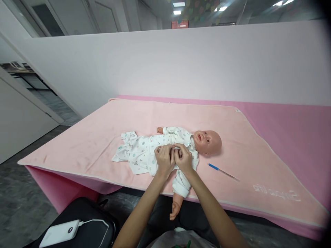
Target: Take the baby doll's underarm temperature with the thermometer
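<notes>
Likely a training or practice room inside an office-type building. Beyond the fingers (pixel 172 151): plain white partition wall (pixel 181 65), ceiling light panels (pixel 178 4) past its top. Below them, table draped in pink blanket (pixel 232 137). Left of them, grey floor (pixel 18 203), doorway (pixel 28 82).

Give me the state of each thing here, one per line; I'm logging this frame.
doll: lying on its back, head to the right, dressed
romper: on the doll, hands at its front
left hand: pinching the romper's front
right hand: pinching the romper beside the left hand
thermometer: lying loose on the blanket, untouched
blanket: spread flat over the table
power bank: cable plugged in
</notes>
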The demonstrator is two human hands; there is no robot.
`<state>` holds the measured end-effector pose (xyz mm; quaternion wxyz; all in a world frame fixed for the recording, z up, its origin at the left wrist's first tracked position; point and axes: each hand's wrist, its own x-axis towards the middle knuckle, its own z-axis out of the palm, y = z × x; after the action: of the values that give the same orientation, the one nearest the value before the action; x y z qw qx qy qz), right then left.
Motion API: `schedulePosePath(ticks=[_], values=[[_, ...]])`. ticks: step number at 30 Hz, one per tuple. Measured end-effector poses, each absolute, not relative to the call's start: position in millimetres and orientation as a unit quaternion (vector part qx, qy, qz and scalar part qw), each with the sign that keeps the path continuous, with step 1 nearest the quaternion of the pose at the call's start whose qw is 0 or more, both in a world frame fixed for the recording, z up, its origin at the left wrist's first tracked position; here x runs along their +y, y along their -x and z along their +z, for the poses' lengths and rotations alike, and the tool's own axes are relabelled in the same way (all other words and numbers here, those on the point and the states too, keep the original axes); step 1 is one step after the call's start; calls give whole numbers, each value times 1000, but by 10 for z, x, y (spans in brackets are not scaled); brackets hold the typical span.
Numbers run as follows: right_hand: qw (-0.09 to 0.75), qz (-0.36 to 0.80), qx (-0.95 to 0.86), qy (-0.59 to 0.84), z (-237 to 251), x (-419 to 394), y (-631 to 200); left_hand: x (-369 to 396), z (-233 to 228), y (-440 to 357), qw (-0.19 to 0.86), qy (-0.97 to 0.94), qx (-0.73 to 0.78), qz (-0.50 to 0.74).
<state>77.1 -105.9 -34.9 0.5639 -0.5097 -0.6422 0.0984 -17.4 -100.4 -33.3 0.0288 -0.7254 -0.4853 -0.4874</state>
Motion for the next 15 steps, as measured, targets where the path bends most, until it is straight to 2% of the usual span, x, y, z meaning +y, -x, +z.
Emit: schedulePosePath(ticks=[9,15], values=[[549,109,-637,530,-482,-1033,-789,-1020,-316,188,-10,690,-490,-533],[546,105,-630,543,-502,-1026,-773,-1012,-322,199,-4,704,-499,-506]])
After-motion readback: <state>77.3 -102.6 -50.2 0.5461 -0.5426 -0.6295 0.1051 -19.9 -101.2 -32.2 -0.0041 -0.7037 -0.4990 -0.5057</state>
